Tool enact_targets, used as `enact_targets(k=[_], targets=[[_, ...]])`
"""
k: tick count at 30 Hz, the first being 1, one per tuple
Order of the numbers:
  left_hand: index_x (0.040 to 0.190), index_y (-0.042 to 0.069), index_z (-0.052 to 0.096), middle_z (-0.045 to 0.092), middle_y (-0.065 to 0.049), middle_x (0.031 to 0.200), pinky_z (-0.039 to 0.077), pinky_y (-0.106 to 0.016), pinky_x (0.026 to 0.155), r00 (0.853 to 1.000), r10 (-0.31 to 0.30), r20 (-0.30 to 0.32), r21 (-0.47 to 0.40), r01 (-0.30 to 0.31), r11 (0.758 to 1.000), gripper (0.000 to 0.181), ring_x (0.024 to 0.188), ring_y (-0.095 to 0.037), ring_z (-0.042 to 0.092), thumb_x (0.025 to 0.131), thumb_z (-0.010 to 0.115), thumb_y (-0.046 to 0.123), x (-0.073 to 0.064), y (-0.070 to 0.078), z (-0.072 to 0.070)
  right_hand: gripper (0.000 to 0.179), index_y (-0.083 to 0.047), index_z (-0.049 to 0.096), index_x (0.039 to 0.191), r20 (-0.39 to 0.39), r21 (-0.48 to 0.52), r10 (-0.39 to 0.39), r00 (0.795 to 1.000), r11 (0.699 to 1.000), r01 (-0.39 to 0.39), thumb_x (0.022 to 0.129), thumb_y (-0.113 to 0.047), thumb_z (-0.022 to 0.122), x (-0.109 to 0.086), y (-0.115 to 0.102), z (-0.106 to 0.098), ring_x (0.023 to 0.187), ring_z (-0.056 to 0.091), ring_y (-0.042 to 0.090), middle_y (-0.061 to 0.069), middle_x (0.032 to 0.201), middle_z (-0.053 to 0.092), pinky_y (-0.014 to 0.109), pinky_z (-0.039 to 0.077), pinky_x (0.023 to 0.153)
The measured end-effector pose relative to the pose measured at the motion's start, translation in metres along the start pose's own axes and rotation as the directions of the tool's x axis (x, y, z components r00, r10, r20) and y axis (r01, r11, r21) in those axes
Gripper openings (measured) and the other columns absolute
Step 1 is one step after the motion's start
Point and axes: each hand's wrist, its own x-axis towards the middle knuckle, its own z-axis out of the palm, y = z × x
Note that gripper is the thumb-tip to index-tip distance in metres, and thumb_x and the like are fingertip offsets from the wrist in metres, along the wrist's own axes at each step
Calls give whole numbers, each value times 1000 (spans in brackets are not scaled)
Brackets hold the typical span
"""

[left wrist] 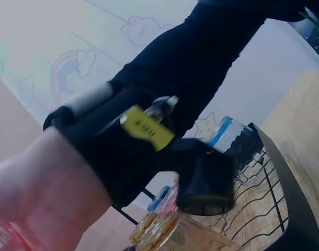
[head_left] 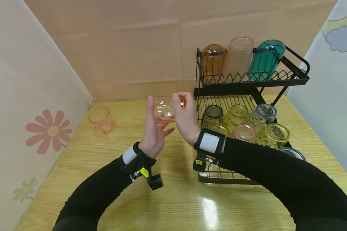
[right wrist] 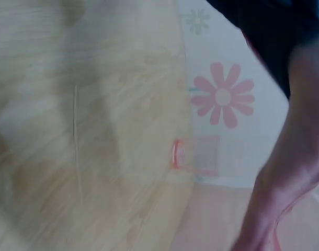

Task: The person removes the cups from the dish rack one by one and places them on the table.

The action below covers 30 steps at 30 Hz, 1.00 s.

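A clear pink-tinted glass (head_left: pixel 164 110) is held on its side above the table, between both hands. My right hand (head_left: pixel 186 117) grips its right end with curled fingers. At its left end stands the straight thumb of my left hand (head_left: pixel 154 134), whose other fingers spread loosely beneath the glass. In the left wrist view, only the heel of the left hand (left wrist: pixel 49 193) shows, near a reddish glass edge (left wrist: pixel 10 238). The right wrist view shows part of the right hand (right wrist: pixel 290 178); its fingertips are not visible.
Another pink-rimmed glass (head_left: pixel 102 120) stands on the table (head_left: pixel 127 144) at the left. A black two-tier rack (head_left: pixel 254 84) at the right bears several upturned glasses, including an amber glass (head_left: pixel 213 61) and a teal glass (head_left: pixel 267 59) on top. Patterned white panels flank the table.
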Motion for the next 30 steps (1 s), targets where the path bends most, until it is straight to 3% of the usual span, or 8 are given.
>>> enact_targets(k=[5, 11, 15, 19, 21, 23, 26, 30], targets=[[122, 12, 37, 53, -12, 95, 44, -40, 77, 997, 42, -66, -75, -47, 996, 76, 77, -22, 52, 72, 60, 64, 6, 0, -2, 34, -7, 39, 111, -14, 51, -36, 999, 998, 37, 95, -37, 43, -7, 2, 10, 89, 42, 23, 8, 103, 39, 33, 38, 71], [118, 10, 48, 55, -16, 105, 45, -39, 78, 995, 70, -72, -45, -73, 996, 70, 90, -26, 53, 73, 60, 63, 8, -2, -8, 35, -8, 37, 112, 41, 48, -24, 999, 999, 22, 94, -37, 44, -10, 4, 9, 89, 47, 24, 9, 103, 41, 34, 43, 71], [119, 10, 51, 56, -15, 103, 45, -37, 76, 995, 89, -52, 9, -89, 996, 69, 89, -26, 54, 75, 58, 62, 10, -3, -14, 37, -10, 39, 114, 161, -62, -9, 987, 998, 19, 93, -40, 45, -7, 5, -3, 94, 46, 20, 6, 107, 44, 35, 42, 76], [116, 5, 53, 54, -14, 104, 47, -35, 71, 995, 99, -23, 108, -96, 990, 70, 80, -20, 54, 75, 59, 61, 12, -4, -22, 37, -14, 42, 117, 331, -261, 33, 943, 964, 58, 93, -43, 44, -2, 2, -23, 95, 47, 16, 2, 112, 45, 34, 42, 75], [114, 1, 53, 52, -13, 106, 48, -33, 67, 995, 95, -13, 168, -91, 982, 71, 76, -18, 53, 75, 60, 60, 13, -4, -26, 40, -15, 42, 119, 414, -379, 56, 909, 918, 116, 93, -46, 43, 0, -1, -32, 98, 48, 15, 1, 117, 44, 33, 43, 74], [116, 3, 53, 52, -10, 110, 48, -31, 64, 995, 94, -13, 238, -88, 967, 70, 74, -16, 52, 75, 61, 59, 14, -4, -32, 44, -16, 42, 122, 488, -492, 71, 870, 845, 208, 92, -48, 42, 1, -4, -39, 98, 49, 14, 2, 120, 44, 31, 44, 71], [127, 7, 48, 50, -3, 118, 47, -25, 58, 995, 92, -31, 340, -76, 937, 74, 70, -12, 50, 75, 63, 58, 19, -4, -45, 52, -17, 40, 127, 595, -605, 75, 800, 697, 385, 90, -54, 40, 2, -9, -48, 96, 50, 13, 2, 125, 41, 28, 44, 63], [131, 11, 43, 49, -2, 122, 45, -22, 55, 994, 105, -38, 441, -78, 894, 76, 77, -17, 57, 74, 64, 56, 31, -6, -64, 62, -18, 37, 135, 736, -589, 8, 677, 499, 636, 88, -59, 39, 3, -16, -60, 99, 50, 15, 4, 130, 40, 28, 46, 61]])
